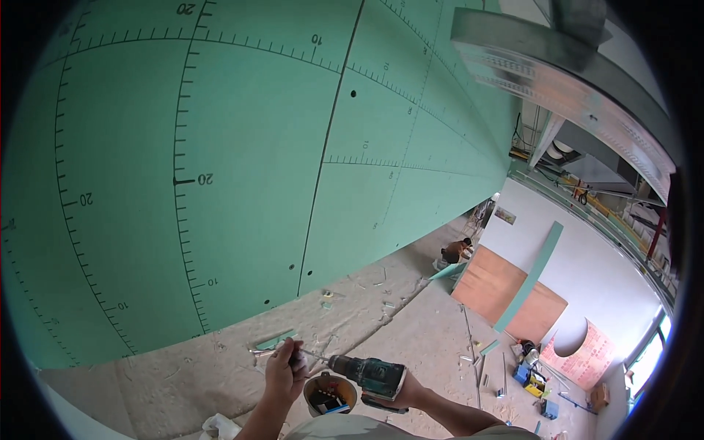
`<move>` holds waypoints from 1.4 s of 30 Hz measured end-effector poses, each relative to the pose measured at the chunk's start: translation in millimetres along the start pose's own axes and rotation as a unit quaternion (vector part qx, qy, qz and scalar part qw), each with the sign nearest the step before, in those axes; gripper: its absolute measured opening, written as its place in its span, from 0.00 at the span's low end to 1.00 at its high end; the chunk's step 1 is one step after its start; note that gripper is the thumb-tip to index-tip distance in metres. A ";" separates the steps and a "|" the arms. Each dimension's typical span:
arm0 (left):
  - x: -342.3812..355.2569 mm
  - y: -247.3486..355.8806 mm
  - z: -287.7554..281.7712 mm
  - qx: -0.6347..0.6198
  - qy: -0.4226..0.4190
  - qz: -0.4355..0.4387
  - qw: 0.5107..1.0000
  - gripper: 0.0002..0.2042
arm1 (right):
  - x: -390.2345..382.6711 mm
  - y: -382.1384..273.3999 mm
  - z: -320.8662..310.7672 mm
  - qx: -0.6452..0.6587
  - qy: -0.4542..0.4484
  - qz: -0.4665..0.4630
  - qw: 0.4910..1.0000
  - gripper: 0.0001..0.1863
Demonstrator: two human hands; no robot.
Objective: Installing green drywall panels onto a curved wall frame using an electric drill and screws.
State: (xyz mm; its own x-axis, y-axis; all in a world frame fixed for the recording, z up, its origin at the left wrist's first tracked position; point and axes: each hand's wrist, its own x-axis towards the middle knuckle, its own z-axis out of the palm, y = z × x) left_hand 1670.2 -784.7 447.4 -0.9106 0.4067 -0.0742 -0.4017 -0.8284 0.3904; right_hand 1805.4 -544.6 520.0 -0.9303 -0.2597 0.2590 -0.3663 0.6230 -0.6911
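Right hand [405, 391] clamps around the grip of a green-and-black drill [375, 373], which I see low in view with a bucket [320, 383] beneath; the left hand [282, 370] curls its fingers at the tip of the bit [315, 356], and I cannot tell whether they close on it. Green boards [249, 147], printed with ruler lines and numbers, fill the upper left. Beyond, I see a littered, dusty floor [440, 323], a white wall [609, 268], a brown sheet [484, 279] and a crouching person [455, 253].
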 end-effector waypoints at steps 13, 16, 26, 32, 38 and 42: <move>0.8 -21.3 95.6 -0.010 -0.074 0.001 0.997 0.15 | -11.4 -20.7 -42.3 -0.057 0.112 -0.094 0.988 0.19; -7.6 -12.0 112.9 -0.013 -0.106 0.012 0.994 0.14 | -2.7 -31.8 -63.2 -0.297 0.105 -0.184 0.931 0.17; 21.3 57.0 124.3 0.156 -0.051 0.296 0.941 0.13 | 41.1 -188.0 -191.2 -0.797 0.298 -0.245 0.465 0.27; 33.4 61.3 118.9 0.180 -0.103 0.318 0.925 0.18 | 46.1 -207.6 -217.7 -0.815 0.243 -0.174 0.496 0.25; 52.3 62.3 115.3 0.259 -0.147 0.411 0.862 0.23 | 59.0 -213.9 -213.6 -0.856 0.253 -0.222 0.393 0.27; 44.7 55.5 130.3 0.268 -0.116 0.431 0.854 0.23 | 72.7 -229.7 -212.1 -0.871 0.246 -0.251 0.342 0.26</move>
State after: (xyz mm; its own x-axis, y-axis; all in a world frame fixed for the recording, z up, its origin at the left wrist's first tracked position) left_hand 1619.8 -762.4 585.3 -0.7762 -0.1490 0.6126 0.5676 -0.5880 0.5762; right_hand 1818.1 -550.1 840.7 -0.4755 -0.7687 0.4278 0.4619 0.1958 0.8651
